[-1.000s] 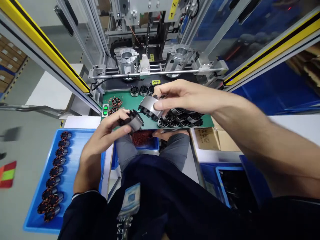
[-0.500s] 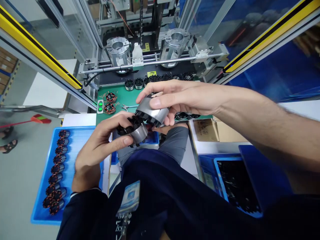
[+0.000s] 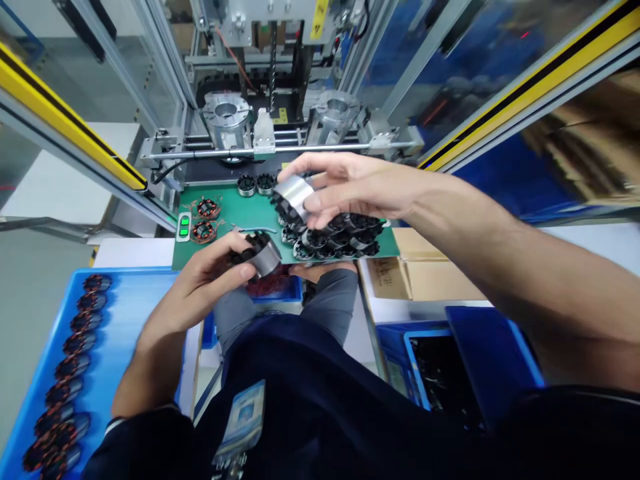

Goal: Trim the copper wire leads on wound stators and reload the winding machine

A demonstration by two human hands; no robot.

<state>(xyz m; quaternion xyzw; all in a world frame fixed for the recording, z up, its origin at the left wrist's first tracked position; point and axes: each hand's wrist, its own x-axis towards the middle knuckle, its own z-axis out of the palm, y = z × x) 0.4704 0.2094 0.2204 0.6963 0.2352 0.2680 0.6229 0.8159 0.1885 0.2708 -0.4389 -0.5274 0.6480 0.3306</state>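
Note:
My left hand (image 3: pixel 215 273) pinches a motor stator core (image 3: pixel 265 259), a steel ring with black plastic teeth, low over the front edge of the green mat (image 3: pixel 235 217). A second, similar stator core (image 3: pixel 296 195) is gripped between the thumb and fingers of my right hand (image 3: pixel 345 187), tilted, higher and further right. The two cores are apart. Beneath my right hand, several more unwound cores (image 3: pixel 345 240) stand in rows on the mat, partly hidden. Two copper-wound stators (image 3: pixel 206 220) lie at the mat's left, with pliers (image 3: pixel 255 231) between them and the rows.
Behind the mat stands a machine with two metal cylinder fixtures (image 3: pixel 227 120) and a cross rail (image 3: pixel 285 151). A blue tray (image 3: pixel 135 300) at left holds wound stators. Cardboard (image 3: pixel 435 267) and a blue bin of black parts (image 3: pixel 445 373) are at right. Yellow-striped posts (image 3: pixel 75 120) flank the station.
My hands have moved apart, separating the two cores that were close together. The right-hand core has turned on its side. The camera view has shifted, uncovering the rows on the mat.

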